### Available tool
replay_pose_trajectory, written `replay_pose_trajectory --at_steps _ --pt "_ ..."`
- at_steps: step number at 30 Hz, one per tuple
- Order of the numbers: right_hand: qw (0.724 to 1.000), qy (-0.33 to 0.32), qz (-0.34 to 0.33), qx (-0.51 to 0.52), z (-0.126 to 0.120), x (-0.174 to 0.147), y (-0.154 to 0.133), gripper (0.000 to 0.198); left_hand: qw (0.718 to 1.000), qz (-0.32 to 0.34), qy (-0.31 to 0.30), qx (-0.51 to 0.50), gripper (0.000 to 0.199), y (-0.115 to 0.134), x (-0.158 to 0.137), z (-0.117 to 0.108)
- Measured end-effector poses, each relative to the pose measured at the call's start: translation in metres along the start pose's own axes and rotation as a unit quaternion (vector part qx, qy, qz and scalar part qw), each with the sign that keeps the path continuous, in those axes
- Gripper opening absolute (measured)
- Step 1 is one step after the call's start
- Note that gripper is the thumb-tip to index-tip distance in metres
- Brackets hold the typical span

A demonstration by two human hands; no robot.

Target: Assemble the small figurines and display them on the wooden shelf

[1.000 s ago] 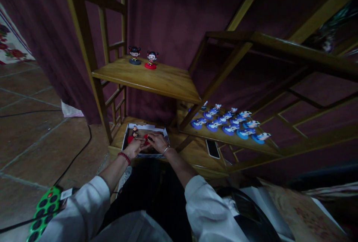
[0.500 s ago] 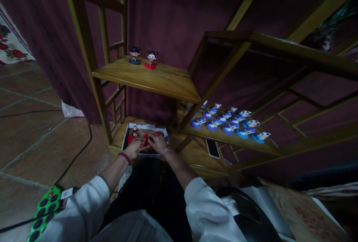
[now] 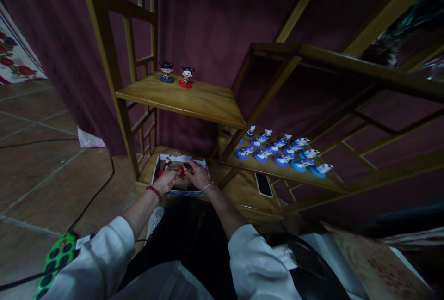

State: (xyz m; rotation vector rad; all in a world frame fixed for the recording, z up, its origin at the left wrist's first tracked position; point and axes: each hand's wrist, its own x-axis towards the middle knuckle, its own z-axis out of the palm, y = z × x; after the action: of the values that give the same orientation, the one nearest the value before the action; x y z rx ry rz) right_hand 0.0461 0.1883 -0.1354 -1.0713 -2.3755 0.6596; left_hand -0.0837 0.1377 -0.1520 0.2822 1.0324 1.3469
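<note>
Both my hands are over a shallow open cardboard box on the low shelf. My left hand, with a red bead bracelet at its wrist, is closed at the red base of a small figurine. From the right side, my right hand pinches the same figurine near its dark head. My fingers cover most of its body. Another dark-haired figurine is in the box, just beyond my left hand.
Above the box, a wooden shelf bears a black-based figurine and a red-based figurine. Several blue and purple figurines stand in rows on the right shelf. A phone lies below them. A green power strip is on the floor.
The held figurine's dark head shows more clearly between my fingers. My hands have shifted only slightly over the box, and the view has moved a little.
</note>
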Motion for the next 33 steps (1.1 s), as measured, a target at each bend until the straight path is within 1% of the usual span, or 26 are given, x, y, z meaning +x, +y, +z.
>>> replay_pose_trajectory --at_steps 3,7,13,18,24,29,33 --pt "0.999 0.012 0.026 0.028 0.001 0.001 0.001 0.047 1.000 0.005 0.004 -0.004 0.018 0.002 -0.002 0.001" --pt "0.998 0.026 0.024 0.056 0.002 0.001 0.002 0.047 1.000 0.004 0.003 -0.013 0.018 0.005 -0.004 0.001" --pt "0.998 0.056 0.013 0.027 -0.002 0.000 -0.001 0.037 1.000 0.007 0.017 -0.020 0.022 0.012 -0.006 0.005" --pt "0.998 0.059 0.012 0.016 -0.003 -0.001 -0.008 0.032 1.000 0.005 0.020 0.009 0.023 0.015 -0.008 0.007" --pt "0.998 0.059 0.025 0.020 -0.002 -0.002 -0.014 0.018 1.000 0.009 0.029 -0.003 0.019 0.013 -0.010 0.005" --pt "0.998 0.053 0.039 0.023 -0.001 -0.002 -0.015 0.014 1.000 0.011 0.027 -0.009 0.019 0.013 -0.012 0.006" --pt "0.996 0.048 0.060 0.052 0.002 -0.004 -0.015 0.014 0.999 0.017 0.018 -0.020 0.023 0.010 -0.011 0.005"
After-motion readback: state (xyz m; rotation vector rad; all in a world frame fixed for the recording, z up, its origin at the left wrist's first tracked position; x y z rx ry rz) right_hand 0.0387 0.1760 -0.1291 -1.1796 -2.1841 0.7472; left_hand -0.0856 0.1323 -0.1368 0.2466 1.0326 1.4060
